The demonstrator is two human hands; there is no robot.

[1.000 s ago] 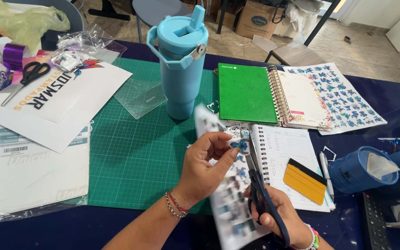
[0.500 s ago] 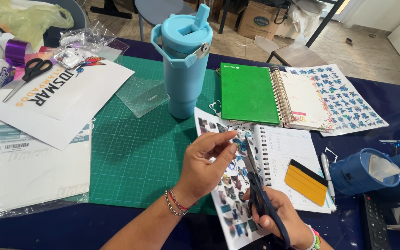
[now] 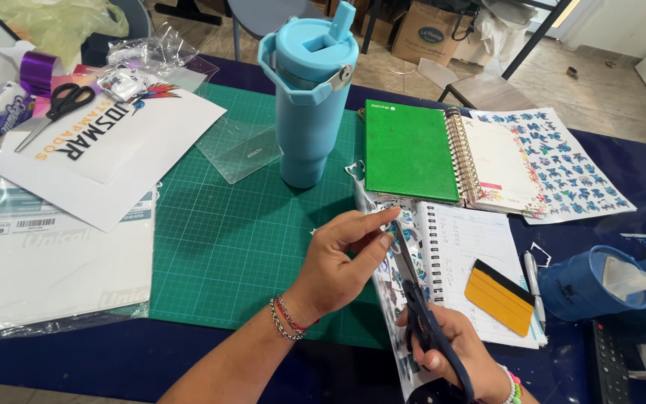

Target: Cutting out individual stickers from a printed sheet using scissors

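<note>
Pinching the sticker sheet [image 3: 392,278] at its edge, the left hand [image 3: 342,258] steadies it just right of the green mat [image 3: 226,232] while the right hand [image 3: 450,355], closed around scissors [image 3: 420,318], cuts; thin and floppy, it seems best gripped near the blades.

A single head-worn camera looks steeply down and forward over the bench [image 3: 54,359] from the person's own seat; the near edge of the bench runs along the bottom of the view, and the floor and chair legs beyond its far edge fill the top. It sits close; the left hand [image 3: 338,265] and right hand [image 3: 450,352] fill the lower middle, forearms entering from below, with the green cutting mat [image 3: 226,239] centred and the light-blue tumbler [image 3: 309,97] just behind it.
</note>
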